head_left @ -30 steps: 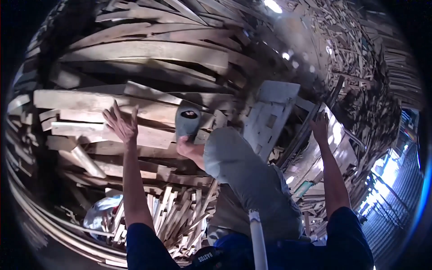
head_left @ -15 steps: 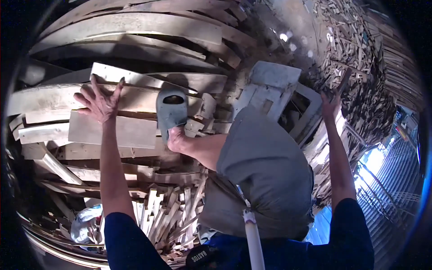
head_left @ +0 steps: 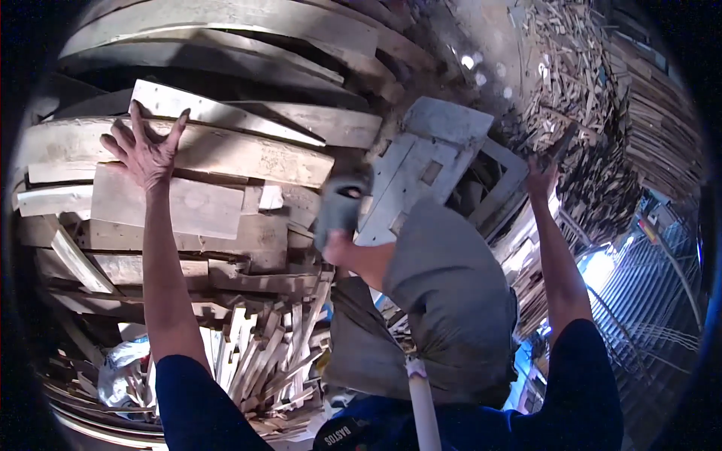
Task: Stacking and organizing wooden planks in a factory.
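My left hand (head_left: 147, 154) is spread flat, fingers apart, over the edges of stacked wooden planks. Its fingertips reach a pale board (head_left: 218, 116), and the palm lies across a long plank (head_left: 248, 154) just nearer. Under the wrist is a short, wide board (head_left: 169, 203). On the far right, my right hand (head_left: 541, 180) is stretched out beside a dark, stick-like piece (head_left: 565, 141). Shadow hides its fingers, so whether it grips that piece does not show. My slippered foot (head_left: 342, 214), blurred, is between the planks and a grey frame-like piece (head_left: 421, 165).
Long curved-looking planks (head_left: 226, 22) lie stacked at the far left. Thin wood offcuts (head_left: 263, 353) are heaped near my left arm, next to a whitish plastic bag (head_left: 119, 376). More scrap wood (head_left: 579, 75) is piled at the far right. Corrugated sheeting (head_left: 647, 301) is at the right.
My foot has moved right, off the planks and towards the grey piece. The view has shifted slightly; my left hand stays spread on the planks, and my right arm remains stretched out.
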The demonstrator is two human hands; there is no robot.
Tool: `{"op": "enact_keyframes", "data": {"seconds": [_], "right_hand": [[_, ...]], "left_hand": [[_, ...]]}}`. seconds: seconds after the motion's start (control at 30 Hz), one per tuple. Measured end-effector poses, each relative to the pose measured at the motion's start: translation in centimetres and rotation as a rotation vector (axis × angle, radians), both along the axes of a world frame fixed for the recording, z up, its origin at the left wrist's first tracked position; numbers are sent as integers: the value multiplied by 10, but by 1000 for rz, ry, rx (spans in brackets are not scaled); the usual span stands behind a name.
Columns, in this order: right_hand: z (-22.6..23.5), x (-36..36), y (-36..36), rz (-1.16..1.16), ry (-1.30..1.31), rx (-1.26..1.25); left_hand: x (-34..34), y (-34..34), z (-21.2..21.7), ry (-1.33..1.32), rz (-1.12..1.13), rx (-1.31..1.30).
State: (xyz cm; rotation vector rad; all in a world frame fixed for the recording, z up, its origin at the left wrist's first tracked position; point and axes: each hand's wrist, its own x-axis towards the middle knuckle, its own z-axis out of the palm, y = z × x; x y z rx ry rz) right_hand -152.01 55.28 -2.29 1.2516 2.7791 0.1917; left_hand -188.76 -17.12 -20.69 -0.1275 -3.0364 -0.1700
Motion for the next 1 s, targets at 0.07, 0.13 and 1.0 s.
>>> {"op": "enact_keyframes", "data": {"seconds": [0.07,0.13,1.0], "right_hand": [[1,-1,-4,-28,9,-10],[1,-1,-6,-81,-1,98],[1,-8,-24,-72,106,142]], "left_hand": [[-1,-1,2,1,-8,21],[-1,0,4,23,-11,32],[-7,12,14,-46,15,-97]]}}
